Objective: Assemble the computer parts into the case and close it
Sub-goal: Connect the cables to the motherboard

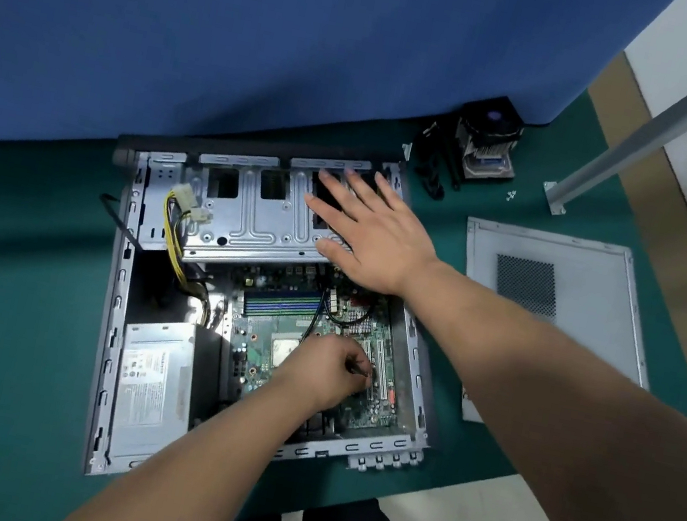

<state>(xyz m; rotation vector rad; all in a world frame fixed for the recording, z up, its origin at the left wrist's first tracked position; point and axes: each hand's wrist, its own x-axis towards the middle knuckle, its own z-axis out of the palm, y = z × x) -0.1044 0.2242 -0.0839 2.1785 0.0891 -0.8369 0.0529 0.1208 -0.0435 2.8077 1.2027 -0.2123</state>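
Inside the open case (pixel 114 312), left hand (pixel 325 367) pinching a small dark part; right hand (pixel 375 238) flat, its grip open.

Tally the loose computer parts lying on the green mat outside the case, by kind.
Side panel: 1
Cooler with fan: 1
Black cable bundle: 1
Cluster of small screws: 1 cluster; the number of screws is too small to tell
Total: 4
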